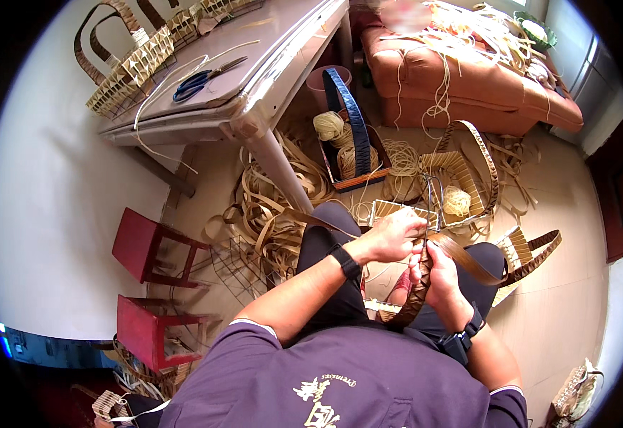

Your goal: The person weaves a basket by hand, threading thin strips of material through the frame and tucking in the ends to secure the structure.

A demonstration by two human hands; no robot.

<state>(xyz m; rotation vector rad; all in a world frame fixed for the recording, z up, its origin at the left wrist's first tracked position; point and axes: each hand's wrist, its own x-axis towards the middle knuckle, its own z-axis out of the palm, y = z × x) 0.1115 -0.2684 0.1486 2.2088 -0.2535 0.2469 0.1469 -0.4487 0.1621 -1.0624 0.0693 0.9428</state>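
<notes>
Fingers [437, 258] on braided handle [415, 294], blue-handled basket [360, 183] beyond, table leg [278, 165] before strips [260, 222]

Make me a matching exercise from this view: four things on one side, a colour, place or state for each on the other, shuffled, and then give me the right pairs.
Column one
1. Scissors
2. Two stools
3. Padded seat
4. Braided handle in front of the person's body

Column two
A. Heaped with pale strips
B. Gripped by the right hand
C. Lying on the table
D. Red, at the left side of the picture

Right pairs: 1-C, 2-D, 3-A, 4-B.
</notes>
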